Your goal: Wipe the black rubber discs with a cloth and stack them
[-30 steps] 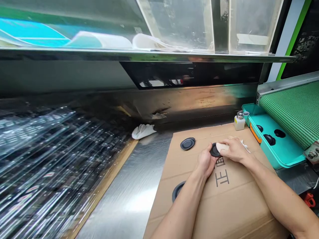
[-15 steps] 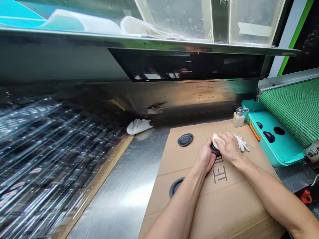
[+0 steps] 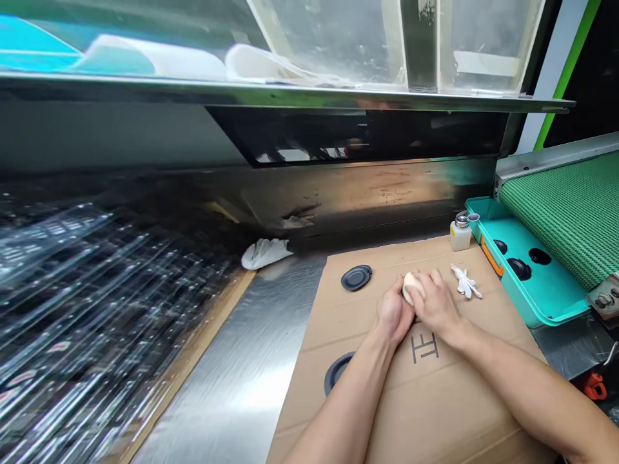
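Note:
Over the cardboard sheet [image 3: 425, 412], my two hands meet. My right hand [image 3: 438, 303] is closed round a cream rounded pad [image 3: 412, 287], pressing it toward my left palm. My left hand [image 3: 393, 312] is closed under the pad, round a black round part that the earlier frame shows; the hands now cover it almost wholly. One black disc-shaped part [image 3: 356, 278] lies on the cardboard beyond my left hand. Another black round part [image 3: 336, 374] lies partly behind my left forearm.
A small white bottle with a metal top [image 3: 460, 233] and a crumpled white glove [image 3: 465, 281] are at right. The teal bin [image 3: 551, 309] holds several black parts, beside a green conveyor belt [image 3: 565, 206]. Metal rods or tubes [image 3: 97, 309] fill the left; a white cloth item [image 3: 265, 252] lies nearby.
The pad has shifted and turned over the black part, which my fingers now hide. Both hands stay together; the whole view has moved slightly.

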Demonstrator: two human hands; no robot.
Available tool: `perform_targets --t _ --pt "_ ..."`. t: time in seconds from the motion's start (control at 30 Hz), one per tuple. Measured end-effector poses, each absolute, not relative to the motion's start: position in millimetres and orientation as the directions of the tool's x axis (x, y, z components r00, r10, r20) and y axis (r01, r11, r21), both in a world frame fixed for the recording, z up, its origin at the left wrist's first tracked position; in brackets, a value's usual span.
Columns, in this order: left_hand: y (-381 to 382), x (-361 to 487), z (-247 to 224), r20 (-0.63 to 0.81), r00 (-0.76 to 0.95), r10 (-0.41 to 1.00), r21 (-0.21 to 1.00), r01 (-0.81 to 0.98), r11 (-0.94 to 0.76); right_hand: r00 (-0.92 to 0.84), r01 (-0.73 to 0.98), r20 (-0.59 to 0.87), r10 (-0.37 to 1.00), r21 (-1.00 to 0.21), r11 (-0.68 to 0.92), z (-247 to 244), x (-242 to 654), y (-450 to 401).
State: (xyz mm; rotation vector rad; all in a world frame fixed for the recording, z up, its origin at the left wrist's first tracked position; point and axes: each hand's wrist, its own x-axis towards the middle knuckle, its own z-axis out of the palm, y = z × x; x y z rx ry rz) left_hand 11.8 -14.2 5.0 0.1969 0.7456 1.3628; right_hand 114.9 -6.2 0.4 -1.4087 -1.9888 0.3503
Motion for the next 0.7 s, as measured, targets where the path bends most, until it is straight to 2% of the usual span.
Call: perform_targets --t 0.1,0.23,0.3,0.37,0.47,0.57,0.7 --pt "-12 9 3 -0.372 -0.024 0.928 0.554 -0.808 0.201 -0.143 0.763 0.334 0.932 -0.562 0.319 1 116 -5" --pt "-9 4 2 -0.346 0.026 0.938 0.522 -0.825 0.216 -0.305 0.686 0.319 0.897 -0.580 0.439 5 125 -5" --pt "-10 3 2 -0.329 0.013 0.944 0.532 -0.823 0.197 -0.309 0.681 0.294 0.905 -0.596 0.426 11 130 -4" --pt "-11 3 1 -0.308 -0.034 0.951 0.582 -0.797 0.160 -0.322 0.667 0.242 0.915 -0.629 0.401 18 135 -3" --pt "-13 6 -3 -0.201 -0.041 0.979 0.687 -0.718 0.111 -0.369 0.595 0.190 0.910 -0.704 0.388 25 139 -2" --pt "-14 8 -7 -0.125 -0.024 0.992 0.743 -0.665 0.077 -0.306 0.584 0.210 0.929 -0.729 0.357 25 143 2" --pt "-14 8 -8 -0.132 -0.050 0.990 0.727 -0.684 0.063 -0.178 0.677 0.152 0.972 -0.698 0.233 17 149 7"
